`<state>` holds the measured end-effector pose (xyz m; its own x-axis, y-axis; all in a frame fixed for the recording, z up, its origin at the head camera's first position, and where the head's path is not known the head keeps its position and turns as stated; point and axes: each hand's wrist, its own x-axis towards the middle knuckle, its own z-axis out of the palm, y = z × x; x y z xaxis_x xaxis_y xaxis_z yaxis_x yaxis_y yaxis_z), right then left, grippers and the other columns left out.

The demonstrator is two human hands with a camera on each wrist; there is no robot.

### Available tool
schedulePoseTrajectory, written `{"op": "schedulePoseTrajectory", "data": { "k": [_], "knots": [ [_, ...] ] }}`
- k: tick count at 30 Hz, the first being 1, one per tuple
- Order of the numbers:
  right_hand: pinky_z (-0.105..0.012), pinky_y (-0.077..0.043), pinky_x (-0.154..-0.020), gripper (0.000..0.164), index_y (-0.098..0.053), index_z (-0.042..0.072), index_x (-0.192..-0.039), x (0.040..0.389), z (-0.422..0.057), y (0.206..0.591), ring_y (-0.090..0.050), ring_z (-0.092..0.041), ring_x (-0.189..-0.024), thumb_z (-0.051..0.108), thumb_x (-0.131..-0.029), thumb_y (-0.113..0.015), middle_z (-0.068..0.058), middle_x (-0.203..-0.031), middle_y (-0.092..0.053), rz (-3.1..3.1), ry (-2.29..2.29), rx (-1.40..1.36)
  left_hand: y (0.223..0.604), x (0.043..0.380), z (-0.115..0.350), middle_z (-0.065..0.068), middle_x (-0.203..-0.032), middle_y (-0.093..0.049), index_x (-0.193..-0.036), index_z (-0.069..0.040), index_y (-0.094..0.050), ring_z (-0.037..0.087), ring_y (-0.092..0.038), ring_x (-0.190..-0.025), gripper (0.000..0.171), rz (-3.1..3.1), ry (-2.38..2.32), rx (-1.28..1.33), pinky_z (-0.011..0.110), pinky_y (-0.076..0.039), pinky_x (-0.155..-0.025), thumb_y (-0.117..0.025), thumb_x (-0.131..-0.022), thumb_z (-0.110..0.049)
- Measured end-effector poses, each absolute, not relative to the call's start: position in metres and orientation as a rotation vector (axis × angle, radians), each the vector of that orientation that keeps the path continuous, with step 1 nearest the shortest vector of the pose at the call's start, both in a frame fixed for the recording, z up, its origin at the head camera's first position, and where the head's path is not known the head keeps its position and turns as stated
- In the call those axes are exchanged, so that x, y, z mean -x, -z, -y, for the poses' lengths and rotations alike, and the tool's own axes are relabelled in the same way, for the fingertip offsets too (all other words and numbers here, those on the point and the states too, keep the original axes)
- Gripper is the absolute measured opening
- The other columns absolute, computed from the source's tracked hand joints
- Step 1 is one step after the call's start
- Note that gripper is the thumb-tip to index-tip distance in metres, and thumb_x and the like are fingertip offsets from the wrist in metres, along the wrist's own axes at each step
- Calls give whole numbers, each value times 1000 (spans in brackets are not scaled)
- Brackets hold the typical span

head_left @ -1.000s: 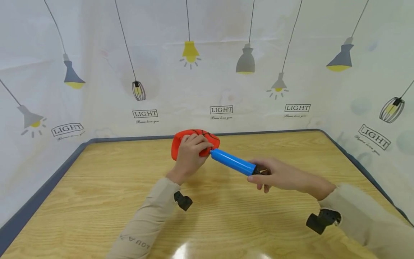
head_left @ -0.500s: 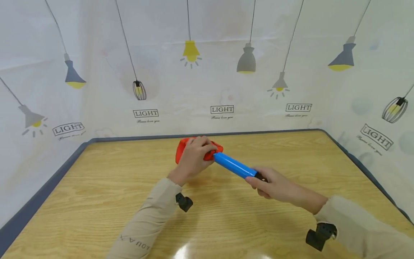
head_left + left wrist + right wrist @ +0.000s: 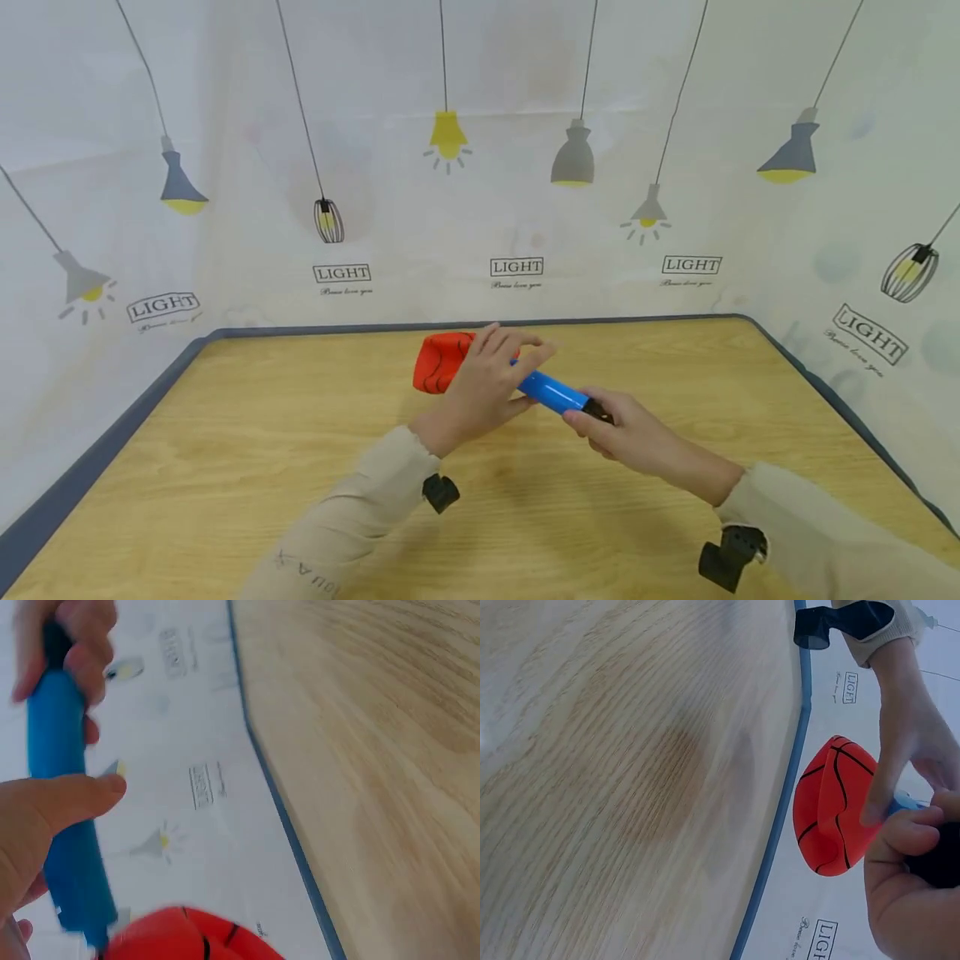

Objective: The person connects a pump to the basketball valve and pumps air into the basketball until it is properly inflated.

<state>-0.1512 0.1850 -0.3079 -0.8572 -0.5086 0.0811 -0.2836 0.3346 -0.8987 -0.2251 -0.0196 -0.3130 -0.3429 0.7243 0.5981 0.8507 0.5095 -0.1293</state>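
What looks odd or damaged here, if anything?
The red ball at the tip of the blue pump stands out: it looks slack and misshapen instead of round, with a fold running down its side in the right wrist view. It seems underinflated; I can't see a tear. Nothing looks spilled.

One ball [image 3: 832, 814]; one pump [image 3: 552, 392]; two wrist cameras [image 3: 441, 493] [image 3: 724, 565]; eight printed lamps [image 3: 572, 158]
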Motion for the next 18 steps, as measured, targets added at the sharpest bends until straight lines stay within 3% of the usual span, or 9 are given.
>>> {"op": "schedulePoseTrajectory", "data": {
  "k": [4, 9, 14, 18],
  "knots": [
    [-22, -33, -43, 35, -42, -10, -110, 149, -177, 304, -35, -8, -48, 20, -92, -45, -5, -66, -42, -2411, 1527, 683, 311, 223, 8, 4, -104, -56, -109, -11, -61, 20, -50, -100, 40, 2103, 173, 1338, 36, -35, -93, -72, -72, -21],
    [-22, -33, -43, 35, -42, -10, -110, 149, -170, 304, -36, -9, -48, 19, -90, -48, -5, -66, -42, -2460, 1515, 646, 315, 226, 8, -2, -81, -62, -84, -12, -65, 12, -57, -74, 16, 2133, 167, 1354, 23, -46, -70, -71, -72, -19],
    [-23, -35, -46, 35, -43, -8, -109, 148, -167, 307, -39, -11, -52, 20, -89, -50, -5, -68, -43, -2489, 1485, 637, 321, 228, 12, -6, -63, -57, -72, -15, -58, 6, -49, -51, 17, 2134, 63, 1351, 17, -38, -46, -67, -73, -29],
    [-23, -35, -46, 35, -44, -8, -108, 147, -166, 307, -38, -11, -52, 21, -89, -50, -5, -68, -44, -2480, 1489, 655, 322, 231, 13, -8, -53, -48, -65, -17, -53, 4, -39, -42, 15, 2094, 0, 1353, 17, -30, -40, -65, -70, -24]
  ]
}}
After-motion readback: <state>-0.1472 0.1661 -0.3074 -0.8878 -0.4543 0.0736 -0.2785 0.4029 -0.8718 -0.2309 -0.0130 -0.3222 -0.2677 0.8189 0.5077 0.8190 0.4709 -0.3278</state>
